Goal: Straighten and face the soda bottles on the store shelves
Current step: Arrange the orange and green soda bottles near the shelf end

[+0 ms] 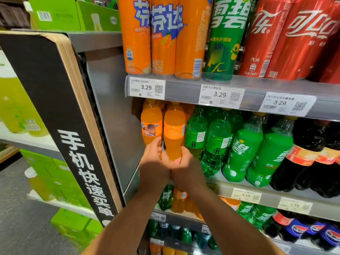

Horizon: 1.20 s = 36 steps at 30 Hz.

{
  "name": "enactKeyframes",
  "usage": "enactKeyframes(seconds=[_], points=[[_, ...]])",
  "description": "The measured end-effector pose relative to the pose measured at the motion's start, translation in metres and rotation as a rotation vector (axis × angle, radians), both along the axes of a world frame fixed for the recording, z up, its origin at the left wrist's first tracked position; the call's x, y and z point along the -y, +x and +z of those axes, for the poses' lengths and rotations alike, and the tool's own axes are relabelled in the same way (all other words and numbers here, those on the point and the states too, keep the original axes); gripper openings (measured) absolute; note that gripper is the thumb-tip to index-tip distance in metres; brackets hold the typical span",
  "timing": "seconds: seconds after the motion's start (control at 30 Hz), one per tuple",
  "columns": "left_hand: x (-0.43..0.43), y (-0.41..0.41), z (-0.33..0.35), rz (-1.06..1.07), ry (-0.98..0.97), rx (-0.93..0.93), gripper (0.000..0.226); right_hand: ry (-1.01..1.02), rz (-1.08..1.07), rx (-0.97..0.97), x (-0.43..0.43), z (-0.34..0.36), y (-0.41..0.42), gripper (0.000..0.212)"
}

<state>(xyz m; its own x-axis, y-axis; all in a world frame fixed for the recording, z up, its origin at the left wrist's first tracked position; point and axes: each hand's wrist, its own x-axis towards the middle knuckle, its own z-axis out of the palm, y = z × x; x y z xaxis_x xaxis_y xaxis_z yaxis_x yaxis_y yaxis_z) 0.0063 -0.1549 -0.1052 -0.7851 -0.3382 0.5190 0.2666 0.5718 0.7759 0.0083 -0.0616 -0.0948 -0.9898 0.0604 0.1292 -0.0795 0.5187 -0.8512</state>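
Note:
Two orange soda bottles stand at the left end of the middle shelf (257,188). My left hand (153,162) grips the base of the left orange bottle (151,126), whose label shows a picture. My right hand (185,168) wraps the lower part of the right orange bottle (173,129), whose label shows small print. Both hands touch each other under the bottles. Beside them stand green soda bottles (242,151), some with labels turned away, then dark cola bottles (309,155).
Tall orange cans (163,37), a green can (226,37) and red cans (287,37) fill the shelf above. A black end panel (60,111) with white characters stands on the left. Lower shelves hold more bottles (257,214). Green cartons (55,181) lie beyond the panel.

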Motion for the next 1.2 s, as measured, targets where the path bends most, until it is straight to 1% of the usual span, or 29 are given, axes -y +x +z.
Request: enactKeyframes(seconds=[0.07,0.17,0.27,0.33,0.37,0.43,0.47,0.53,0.63,0.73,0.77,0.83,0.93,1.0,1.07,1.13,1.2], points=[[-0.002,-0.001,0.000,-0.028,0.027,0.058,0.052,0.010,0.024,0.025,-0.001,-0.002,-0.005,0.025],[-0.003,-0.005,-0.006,-0.094,0.024,0.143,0.040,0.045,0.051,0.023,-0.004,-0.004,-0.009,0.019],[-0.005,-0.008,0.001,-0.194,0.146,0.240,0.049,0.040,0.057,0.035,-0.006,-0.002,-0.010,0.015],[-0.008,-0.002,0.010,-0.230,0.187,0.264,0.058,0.051,0.067,0.066,-0.008,-0.001,-0.011,0.013],[-0.010,0.001,0.014,-0.249,0.211,0.257,0.057,0.059,0.070,0.084,-0.010,0.000,-0.010,0.015],[-0.011,0.005,0.017,-0.265,0.224,0.252,0.040,0.073,0.075,0.110,-0.012,0.002,-0.008,0.026],[-0.011,0.007,0.018,-0.267,0.216,0.257,0.036,0.083,0.072,0.117,-0.012,0.004,-0.007,0.031],[-0.010,0.011,0.019,-0.273,0.205,0.265,0.037,0.115,0.080,0.114,-0.013,0.007,-0.003,0.040],[-0.009,0.015,0.019,-0.271,0.215,0.265,0.028,0.141,0.094,0.101,-0.014,0.013,0.005,0.045],[-0.009,0.018,0.019,-0.274,0.225,0.266,0.042,0.130,0.092,0.087,-0.014,0.015,0.010,0.042],[-0.009,0.018,0.020,-0.282,0.225,0.264,0.044,0.117,0.086,0.093,-0.013,0.014,0.010,0.042],[-0.009,0.017,0.019,-0.283,0.231,0.260,0.043,0.102,0.075,0.105,-0.012,0.012,0.009,0.046],[-0.009,0.018,0.016,-0.300,0.227,0.260,0.038,0.111,0.075,0.123,-0.011,0.010,0.011,0.057],[-0.007,0.019,0.010,-0.300,0.222,0.260,0.037,0.135,0.068,0.123,-0.010,0.007,0.015,0.058],[-0.004,0.022,-0.005,-0.279,0.214,0.293,0.040,0.137,0.061,0.113,-0.011,0.000,0.022,0.061],[0.003,0.033,-0.025,-0.238,0.191,0.320,0.055,0.098,0.045,0.101,-0.017,-0.017,0.034,0.060],[0.013,0.050,-0.053,-0.198,0.173,0.296,0.055,0.035,-0.017,0.126,-0.026,-0.042,0.053,0.055]])
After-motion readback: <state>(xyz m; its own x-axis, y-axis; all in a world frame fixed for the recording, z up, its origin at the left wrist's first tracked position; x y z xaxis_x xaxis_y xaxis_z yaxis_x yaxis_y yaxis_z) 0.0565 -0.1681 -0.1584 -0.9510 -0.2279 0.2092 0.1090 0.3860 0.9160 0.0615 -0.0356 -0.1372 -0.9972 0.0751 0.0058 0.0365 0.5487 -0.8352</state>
